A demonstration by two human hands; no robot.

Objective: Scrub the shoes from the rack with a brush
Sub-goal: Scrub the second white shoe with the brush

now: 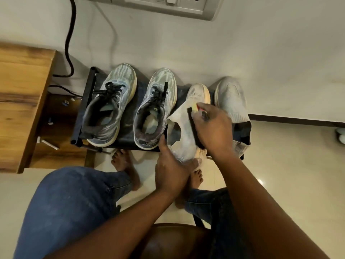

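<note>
A white knit shoe (pixel 186 126) lies tilted on its side on the black rack (pixel 128 135), its heel toward me. My left hand (pixel 171 169) grips that heel. My right hand (pixel 212 128) is closed on a brush (pixel 194 128) whose black bristles press against the shoe's upper. The matching white shoe (pixel 229 98) stands at the rack's right end. Two grey running shoes with black laces, one (pixel 110 105) on the left and one (pixel 155 109) in the middle, stand upright on the rack.
A wooden table (pixel 20 101) stands to the left of the rack, with black cables (pixel 70 43) running down the wall behind it. My bare feet (pixel 125 169) rest on the tiled floor just before the rack. A brown chair seat (pixel 168 242) is under me.
</note>
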